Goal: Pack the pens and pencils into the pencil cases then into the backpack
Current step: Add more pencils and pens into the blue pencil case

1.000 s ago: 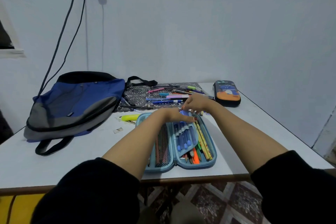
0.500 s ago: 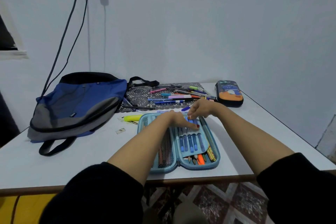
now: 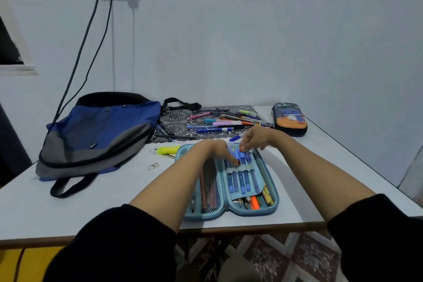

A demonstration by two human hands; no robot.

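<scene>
Blue case (image 3: 231, 214) open flat on the near middle of the table (image 3: 91, 213), halves side by side. In the right half, a flap with a row of blue pens (image 3: 240, 181) under an elastic band. Below the flap, pencil tips and an orange marker (image 3: 254, 202). In the left half, pencils behind black mesh (image 3: 209, 188).

Left hand (image 3: 214, 150) over the far end of the case, fingers fairly straight, one fingertip pressing on the flap among the pens. Right hand (image 3: 254, 138) just beside it, thumb and finger narrowed to a pinch on the top of one pen (image 3: 235, 153). Far end of the case hidden under both hands and the left forearm.

Just left of the case, a yellow highlighter (image 3: 168, 150); near that, a small paper scrap (image 3: 153, 166). Farther off, a patterned mat (image 3: 176, 119) under a heap of loose pens (image 3: 225, 122) and pencils. Right of the mat, a closed dark case (image 3: 289, 119) with an orange patch. At far left, a blue and grey backpack (image 3: 98, 135) lying flat, one strap trailing toward the near edge. On the wall behind, two cables (image 3: 91, 41) hanging down to the backpack.
</scene>
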